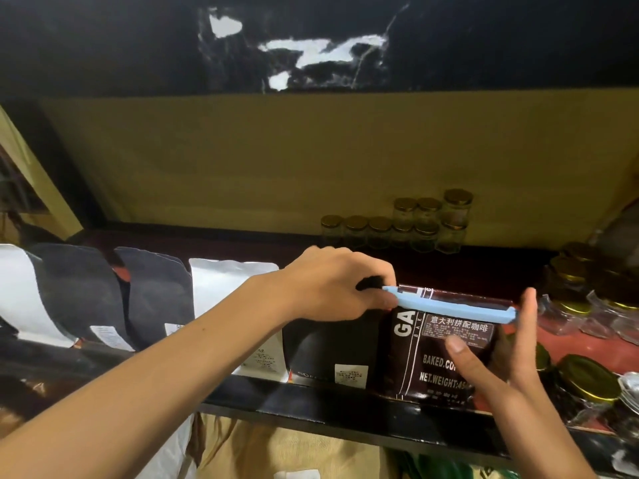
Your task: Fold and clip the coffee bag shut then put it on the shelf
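The coffee bag (439,344) stands upright on the shelf (345,402), its left edge hidden behind a black bag (332,347) and its lower print blurred. A blue clip (449,307) spans its folded top. The left hand (335,285) pinches the clip's left end. The right hand (498,357) grips the bag's right side, thumb on the front; its fingertips appear to touch the clip's right end.

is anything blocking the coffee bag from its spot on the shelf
Nothing visible does. The coffee bag, with the blue clip across its top, already stands on the shelf, held by both hands beside a black bag.
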Demonstrator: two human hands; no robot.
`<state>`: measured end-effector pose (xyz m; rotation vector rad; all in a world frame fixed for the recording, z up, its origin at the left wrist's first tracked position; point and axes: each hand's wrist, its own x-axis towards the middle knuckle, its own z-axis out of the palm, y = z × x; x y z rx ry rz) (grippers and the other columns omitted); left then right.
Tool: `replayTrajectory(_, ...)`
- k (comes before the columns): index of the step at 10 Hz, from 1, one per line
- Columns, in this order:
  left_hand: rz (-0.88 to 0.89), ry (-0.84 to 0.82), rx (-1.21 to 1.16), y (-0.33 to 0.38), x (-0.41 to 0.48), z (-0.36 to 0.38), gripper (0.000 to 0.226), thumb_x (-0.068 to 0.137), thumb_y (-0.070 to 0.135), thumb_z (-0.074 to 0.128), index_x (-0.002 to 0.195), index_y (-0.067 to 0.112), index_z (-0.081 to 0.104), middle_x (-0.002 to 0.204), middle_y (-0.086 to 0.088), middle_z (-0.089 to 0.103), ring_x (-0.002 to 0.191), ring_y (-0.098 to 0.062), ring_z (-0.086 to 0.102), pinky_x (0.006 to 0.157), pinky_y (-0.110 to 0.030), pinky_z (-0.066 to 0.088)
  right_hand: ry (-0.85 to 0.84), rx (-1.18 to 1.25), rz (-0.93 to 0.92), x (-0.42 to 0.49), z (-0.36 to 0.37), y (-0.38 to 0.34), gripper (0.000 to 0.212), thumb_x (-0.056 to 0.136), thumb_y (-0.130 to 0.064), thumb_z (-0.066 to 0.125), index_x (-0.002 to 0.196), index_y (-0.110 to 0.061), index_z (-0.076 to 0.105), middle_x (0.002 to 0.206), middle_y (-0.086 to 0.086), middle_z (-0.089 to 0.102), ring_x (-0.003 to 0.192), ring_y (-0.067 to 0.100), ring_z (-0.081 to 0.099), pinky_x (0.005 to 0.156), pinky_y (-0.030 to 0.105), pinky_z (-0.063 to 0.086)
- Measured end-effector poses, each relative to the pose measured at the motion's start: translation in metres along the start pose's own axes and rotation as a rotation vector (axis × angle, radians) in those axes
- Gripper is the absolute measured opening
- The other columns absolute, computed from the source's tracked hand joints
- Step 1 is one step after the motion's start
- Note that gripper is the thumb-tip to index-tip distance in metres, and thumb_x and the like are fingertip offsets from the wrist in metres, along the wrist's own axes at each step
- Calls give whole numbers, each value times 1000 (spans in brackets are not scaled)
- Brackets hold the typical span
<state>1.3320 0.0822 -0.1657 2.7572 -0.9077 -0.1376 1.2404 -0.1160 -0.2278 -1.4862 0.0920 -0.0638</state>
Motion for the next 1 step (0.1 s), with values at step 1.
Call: replayTrajectory(1,9,33,-34,0,-4,1,29,91,53,54,116,40,54,103,14,67,86,-8,60,70,-32,45,17,-19,39,1,-3,-7,107,73,-37,67,142,-63,-11,139,-31,21,127,-4,23,109,38,24)
